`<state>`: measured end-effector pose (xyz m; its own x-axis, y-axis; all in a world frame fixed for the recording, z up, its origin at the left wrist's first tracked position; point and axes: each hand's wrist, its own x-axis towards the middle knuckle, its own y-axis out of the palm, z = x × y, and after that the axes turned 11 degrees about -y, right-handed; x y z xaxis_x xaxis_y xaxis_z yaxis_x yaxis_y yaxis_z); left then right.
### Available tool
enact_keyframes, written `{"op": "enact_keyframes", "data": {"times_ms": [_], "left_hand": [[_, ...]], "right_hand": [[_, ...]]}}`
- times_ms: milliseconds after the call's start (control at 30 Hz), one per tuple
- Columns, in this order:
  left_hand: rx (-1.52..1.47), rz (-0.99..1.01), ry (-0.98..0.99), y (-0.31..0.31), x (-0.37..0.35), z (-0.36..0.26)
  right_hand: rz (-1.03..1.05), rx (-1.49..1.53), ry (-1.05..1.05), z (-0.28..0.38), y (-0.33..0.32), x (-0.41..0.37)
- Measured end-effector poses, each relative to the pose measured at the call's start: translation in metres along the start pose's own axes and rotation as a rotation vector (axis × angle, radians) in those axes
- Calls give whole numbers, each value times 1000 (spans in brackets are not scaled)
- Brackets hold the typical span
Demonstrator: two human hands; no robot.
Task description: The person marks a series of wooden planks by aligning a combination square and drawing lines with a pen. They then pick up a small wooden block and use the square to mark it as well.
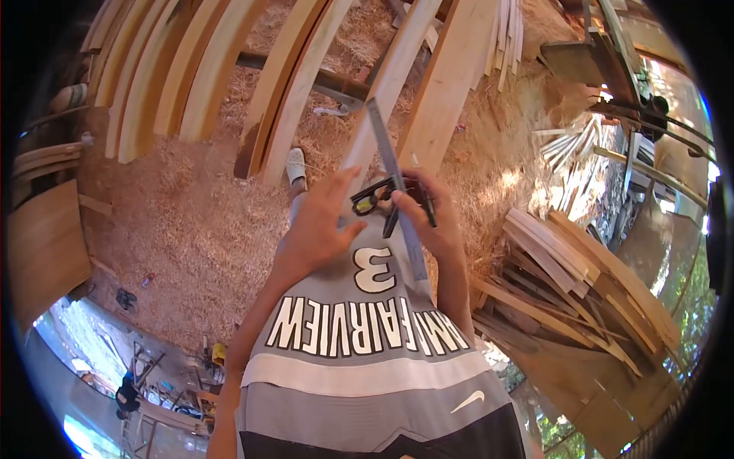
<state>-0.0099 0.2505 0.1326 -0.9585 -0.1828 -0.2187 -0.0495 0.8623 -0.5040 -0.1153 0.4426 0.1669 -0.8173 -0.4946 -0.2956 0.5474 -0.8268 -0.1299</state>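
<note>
A combination square with a long steel blade (386,145) and a black head (373,197) with a yellowish level vial is in my right hand (430,208). My right fingers and thumb close around the head, with the blade slanting across in front of my jersey. A thin pale stick-like tip (414,160) shows by the right fingers. My left hand (325,218) is open, thumb apart from the fingers, just left of the square's head. Its fingertips are right at the near end of a long, narrow wooden board (395,88), which runs away from me.
Several curved planks (206,69) lie side by side at the upper left. A wide board (447,84) extends beside the narrow one. Wood shavings (206,222) cover the ground. Stacked offcuts (566,268) lie at right. Another person (128,394) is far off at lower left.
</note>
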Motion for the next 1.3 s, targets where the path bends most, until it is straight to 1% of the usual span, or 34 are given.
{"op": "enact_keyframes", "data": {"times_ms": [33,100,133,200,233,267,300,333,367,400,433,467,500,533,567,600,667,700,733,767,800,833,933,1000,1033,1067,1100,1167,1200,1233,1267,1300], "left_hand": [[16,-12,-3,10,2,-9],[-322,69,-195,40,6,-23],[-304,44,-200,57,7,-29],[-635,-143,-355,90,10,-31],[-709,-218,-371,112,13,-28],[-699,-241,-374,132,11,-26],[-691,-406,-434,148,6,-27],[-680,-566,-487,161,1,-29],[-671,-566,-476,171,-6,-31],[-689,-683,-541,181,-14,-34],[-720,-804,-611,186,-23,-31],[-895,-800,-689,195,-32,-32],[-1074,-789,-759,200,-39,-33],[-1090,-797,-731,201,-39,-39],[-1061,-880,-787,203,-38,-48],[-1034,-960,-846,206,-37,-54],[-1045,-998,-801,209,-42,-45],[-1031,-1035,-771,213,-45,-39],[-1033,-1032,-749,216,-47,-31],[-978,-1094,-754,220,-49,-18],[-929,-1156,-760,223,-51,-7],[-943,-1159,-744,227,-56,4],[-1019,-1135,-764,234,-71,22],[-978,-1076,-797,232,-84,20],[-822,-1153,-838,248,-88,39],[-835,-1153,-813,249,-87,35],[-817,-1160,-841,245,-88,23],[-816,-1195,-878,235,-67,5],[-951,-1267,-785,231,-57,-7],[-1085,-1367,-696,234,-61,-23],[-1083,-1397,-750,238,-54,-36],[-1086,-1458,-824,243,-46,-42]], "right_hand": [[83,-20,-13,0,-4,5],[148,4,-66,-10,-12,17],[202,12,-109,-14,-20,24],[284,18,-154,-18,-34,38],[261,127,-123,-27,-52,48],[231,236,-83,-38,-68,57],[70,72,-152,-54,-90,67],[-37,-8,-196,-82,-118,82],[-154,-92,-244,-113,-146,95],[-207,-131,-187,-135,-174,103],[-252,-179,-130,-157,-187,112],[-248,-187,-149,-189,-201,123],[-226,-222,-41,-223,-210,136],[-209,-257,62,-240,-216,152],[-142,-147,209,-242,-213,165],[-73,-41,358,-240,-202,173],[45,361,454,-239,-172,176],[40,360,437,-236,-168,177],[68,206,355,-233,-161,180],[89,56,272,-228,-151,184],[80,58,254,-221,-139,187],[108,27,268,-214,-131,192],[156,-54,290,-208,-106,209],[176,-86,301,-206,-104,209],[285,-108,298,-200,-111,211],[385,-135,289,-192,-121,219],[375,-144,271,-179,-133,227],[615,-771,57,-146,-148,242],[759,-1088,-62,-126,-149,244],[799,-1132,-183,-100,-149,238],[887,-1174,-310,-72,-149,238],[992,-1042,-286,-40,-146,241]]}}
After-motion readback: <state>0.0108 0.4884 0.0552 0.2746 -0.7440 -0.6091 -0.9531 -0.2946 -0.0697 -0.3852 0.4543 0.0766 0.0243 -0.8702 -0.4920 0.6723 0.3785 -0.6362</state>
